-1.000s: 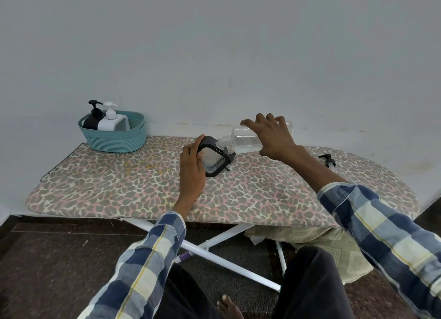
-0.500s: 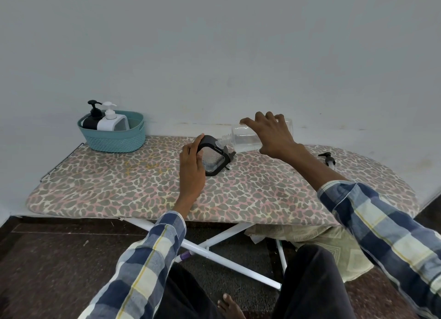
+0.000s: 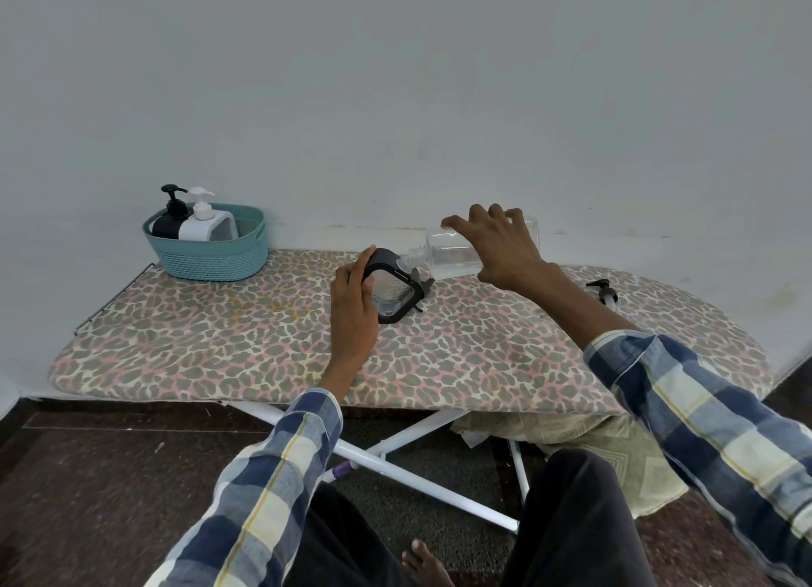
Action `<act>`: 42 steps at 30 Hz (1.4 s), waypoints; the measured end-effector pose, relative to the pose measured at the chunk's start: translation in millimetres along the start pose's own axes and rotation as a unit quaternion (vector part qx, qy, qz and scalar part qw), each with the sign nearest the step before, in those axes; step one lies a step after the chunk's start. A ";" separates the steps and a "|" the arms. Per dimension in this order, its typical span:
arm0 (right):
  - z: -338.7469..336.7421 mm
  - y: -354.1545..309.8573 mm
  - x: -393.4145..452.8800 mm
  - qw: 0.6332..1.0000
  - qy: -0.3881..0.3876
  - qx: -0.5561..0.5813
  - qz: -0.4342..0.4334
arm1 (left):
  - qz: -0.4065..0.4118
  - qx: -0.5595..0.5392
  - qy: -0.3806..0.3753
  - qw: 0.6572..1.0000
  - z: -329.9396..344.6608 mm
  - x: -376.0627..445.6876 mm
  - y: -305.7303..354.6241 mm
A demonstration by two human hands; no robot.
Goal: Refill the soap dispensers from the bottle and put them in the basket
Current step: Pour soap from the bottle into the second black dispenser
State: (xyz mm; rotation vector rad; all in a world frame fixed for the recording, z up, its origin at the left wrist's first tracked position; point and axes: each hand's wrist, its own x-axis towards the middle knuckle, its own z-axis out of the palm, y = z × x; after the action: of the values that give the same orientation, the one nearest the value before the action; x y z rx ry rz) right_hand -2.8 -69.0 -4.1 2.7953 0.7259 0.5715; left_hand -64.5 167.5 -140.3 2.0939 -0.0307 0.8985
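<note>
On the ironing board stands a black-framed clear dispenser, tilted, with my left hand gripping its left side. My right hand holds a clear refill bottle tipped almost on its side, its neck at the dispenser's opening. The dispenser's black pump head lies loose on the board at the right. A teal basket at the board's back left contains a black dispenser and a white dispenser, both with pumps on.
The board stands against a pale wall, with a metal rack at its left end. Beneath it are white crossed legs and a folded cloth on the dark floor. My knees and a bare foot are at the bottom.
Hardly anything has moved; both hands keep their hold and the bottle stays tipped at the dispenser's opening.
</note>
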 end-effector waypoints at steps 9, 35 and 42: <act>-0.6 -0.2 -0.1 1.000 0.002 -0.003 -0.001 | -0.009 0.002 -0.002 1.000 1.3 0.0 -1.1; -0.8 -0.1 1.9 1.000 0.001 -0.012 -0.003 | -0.007 0.003 0.001 1.000 2.5 -0.2 -3.4; -1.5 -0.4 1.7 1.000 -0.002 -0.011 -0.001 | -0.002 -0.001 0.002 1.000 1.3 -0.9 -2.0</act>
State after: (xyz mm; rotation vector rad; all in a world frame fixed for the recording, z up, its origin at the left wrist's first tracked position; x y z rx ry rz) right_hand -2.2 -67.7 -2.3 2.7740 0.7160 0.5711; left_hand -63.8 167.6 -142.8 2.0901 -0.0250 0.8985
